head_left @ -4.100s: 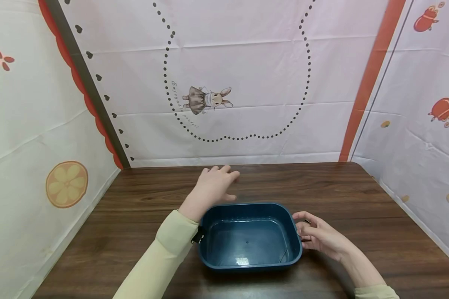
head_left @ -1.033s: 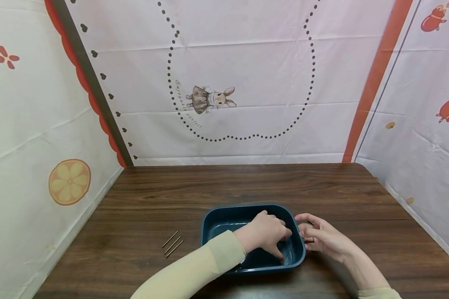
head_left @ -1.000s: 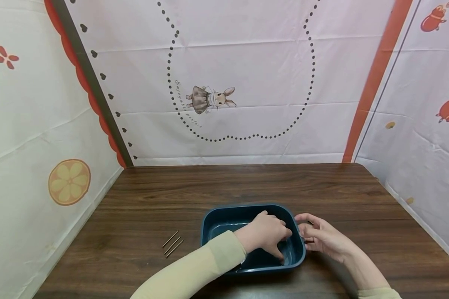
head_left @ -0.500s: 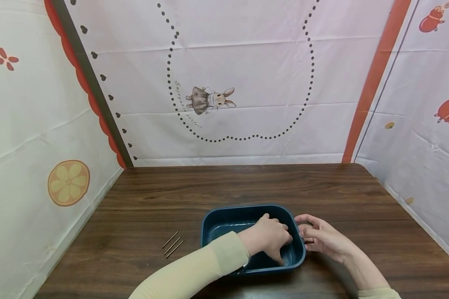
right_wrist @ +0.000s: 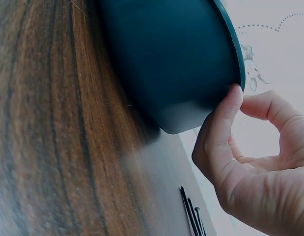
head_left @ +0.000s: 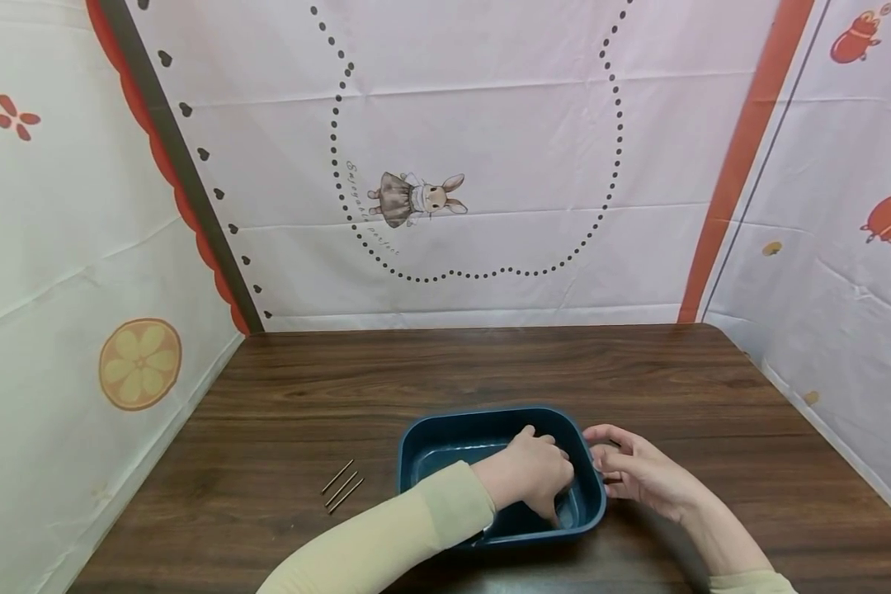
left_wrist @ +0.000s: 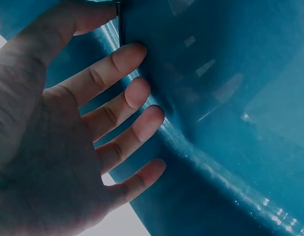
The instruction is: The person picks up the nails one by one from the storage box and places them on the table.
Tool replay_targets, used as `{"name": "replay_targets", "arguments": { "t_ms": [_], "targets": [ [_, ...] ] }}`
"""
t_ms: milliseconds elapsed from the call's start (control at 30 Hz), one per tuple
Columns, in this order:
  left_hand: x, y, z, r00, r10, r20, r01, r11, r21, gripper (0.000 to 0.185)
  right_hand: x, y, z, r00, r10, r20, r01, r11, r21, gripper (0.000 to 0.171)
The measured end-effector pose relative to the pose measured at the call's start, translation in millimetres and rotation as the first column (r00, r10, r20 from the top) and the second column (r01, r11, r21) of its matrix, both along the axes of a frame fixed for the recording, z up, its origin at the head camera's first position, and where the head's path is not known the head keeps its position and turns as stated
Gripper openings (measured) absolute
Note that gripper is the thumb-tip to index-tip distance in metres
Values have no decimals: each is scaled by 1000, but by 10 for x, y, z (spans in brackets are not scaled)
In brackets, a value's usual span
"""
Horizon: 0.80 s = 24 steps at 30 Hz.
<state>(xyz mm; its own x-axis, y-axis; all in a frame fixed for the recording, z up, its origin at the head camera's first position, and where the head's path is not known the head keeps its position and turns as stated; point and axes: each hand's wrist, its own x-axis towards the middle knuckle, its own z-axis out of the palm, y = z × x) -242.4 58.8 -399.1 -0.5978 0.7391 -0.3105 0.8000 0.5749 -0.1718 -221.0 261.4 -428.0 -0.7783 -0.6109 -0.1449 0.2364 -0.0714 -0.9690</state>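
Observation:
A dark blue plastic tub (head_left: 445,441) stands on the wooden table near the front. My left hand (head_left: 538,483) reaches down into its right end. In the left wrist view the left hand (left_wrist: 122,34) has its fingers spread and nearly straight against the tub's inner wall (left_wrist: 215,98). A thin dark stick (left_wrist: 119,22) stands between thumb and forefinger, and I cannot see a firm pinch on it. My right hand (head_left: 624,466) rests outside the right end. Its thumb (right_wrist: 230,105) touches the tub's rim (right_wrist: 235,54), and the other fingers curl loosely round nothing.
Three thin dark sticks (head_left: 342,486) lie side by side on the table left of the tub; the same sticks (right_wrist: 192,216) show in the right wrist view. Printed cloth walls close in the table (head_left: 490,363) at the back and on both sides.
Four seconds ago my left hand hovered beyond the tub's far left corner; now it is inside the right end. Over the last second it only drew back slightly. The right hand stayed put.

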Motion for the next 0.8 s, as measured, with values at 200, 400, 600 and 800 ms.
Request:
{"name": "replay_targets", "arguments": {
  "t_ms": [200, 400, 600, 800],
  "targets": [
    [-1, 2, 6, 1000, -2, -6, 2, 1000, -6, 19, 0, 5, 11, 1000, -1, 16, 1, 1000, 1, 23],
    [11, 28, 14, 1000, -2, -13, 1, 999, -45, 23, 0, 4, 0, 1000, -5, 6, 5, 1000, 3, 22],
    [14, 47, 17, 1000, -3, -24, 1, 998, -63, 28, 3, 4, 2, 1000, -5, 7, 5, 1000, -4, 22],
    [-16, 15, -20, 999, -18, -30, 16, 999, -51, 31, 7, 1, 8, 1000, 3, -9, -3, 1000, -9, 23]
  ]
}}
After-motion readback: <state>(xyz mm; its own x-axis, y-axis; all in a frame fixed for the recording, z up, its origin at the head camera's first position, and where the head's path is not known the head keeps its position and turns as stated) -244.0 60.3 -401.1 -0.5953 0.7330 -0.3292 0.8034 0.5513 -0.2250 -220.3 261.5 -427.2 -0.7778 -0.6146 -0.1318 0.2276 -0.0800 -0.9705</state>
